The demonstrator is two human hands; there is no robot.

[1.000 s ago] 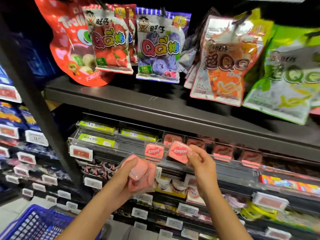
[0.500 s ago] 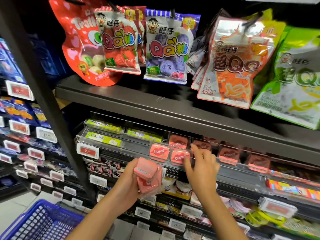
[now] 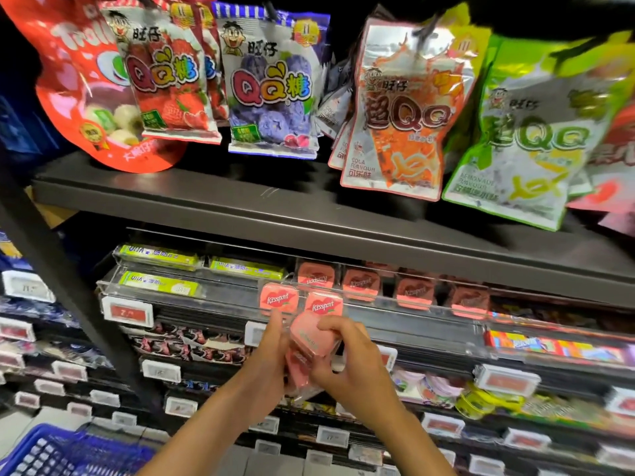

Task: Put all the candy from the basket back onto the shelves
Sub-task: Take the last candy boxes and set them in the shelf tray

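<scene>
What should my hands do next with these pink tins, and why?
Probably lift the top tin with the right hand up to the tray. Both hands already grip the stack, which the left hand holds, and two tins sit in front.

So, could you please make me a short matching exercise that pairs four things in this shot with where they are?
Things:
1. purple QQ candy bag
2. blue basket
3. green UHA packs
4. pink tin in both hands

Places:
A. bottom left corner of the view
B. left end of the acrylic tray shelf
C. hanging above the dark upper shelf
D. just below two Kissport tins at the shelf front

Pairs: 1-C, 2-A, 3-B, 4-D
</scene>
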